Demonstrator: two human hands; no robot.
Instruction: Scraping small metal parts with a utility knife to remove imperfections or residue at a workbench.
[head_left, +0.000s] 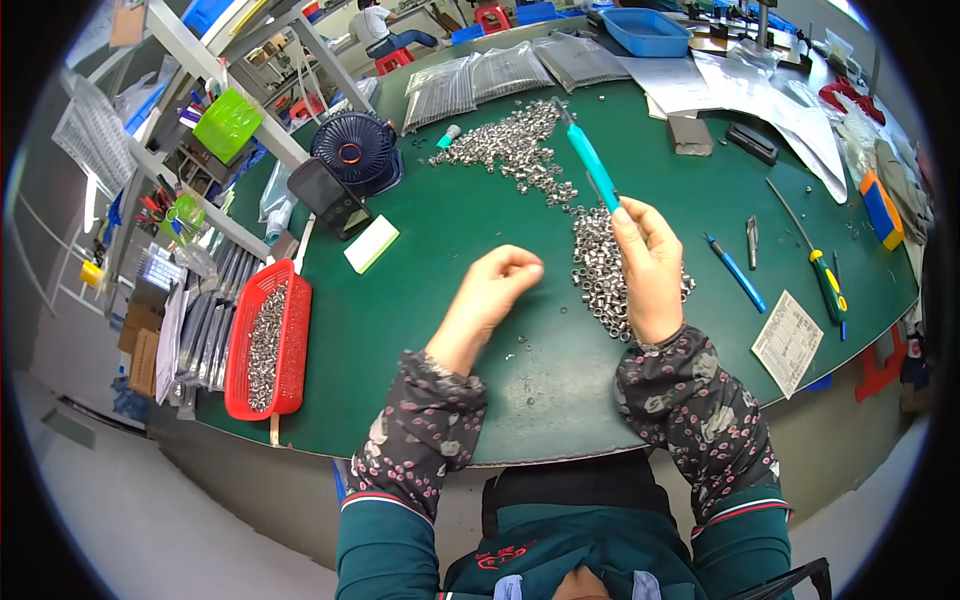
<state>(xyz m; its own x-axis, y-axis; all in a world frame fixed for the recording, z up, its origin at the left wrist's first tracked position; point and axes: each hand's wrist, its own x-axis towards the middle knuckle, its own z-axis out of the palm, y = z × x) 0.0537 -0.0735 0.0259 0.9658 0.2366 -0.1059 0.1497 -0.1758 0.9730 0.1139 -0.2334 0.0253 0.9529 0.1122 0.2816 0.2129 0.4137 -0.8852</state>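
Note:
My right hand (653,262) is closed round the lower end of a slim teal-handled tool (592,160), which slants up and away with its narrow dark tip at the far end. Exactly what kind of tool it is cannot be made out. Below and beside that hand lies a pile of small silvery metal rings (603,285). My left hand (495,292) hovers over the green table, its thumb and fingers curled together in a pinch. Whatever sits between those fingertips, if anything, is too small to see. Farther off, a larger heap of similar metal rings (515,140) spreads across the tabletop.
A red basket (299,345) of metal parts stands at the left edge, near a dark blue fan (356,152), a phone (325,195) and a sticky-note pad (372,245). To the right lie a blue pen-like tool (735,273), a screwdriver (826,285) and a printed card (788,343).

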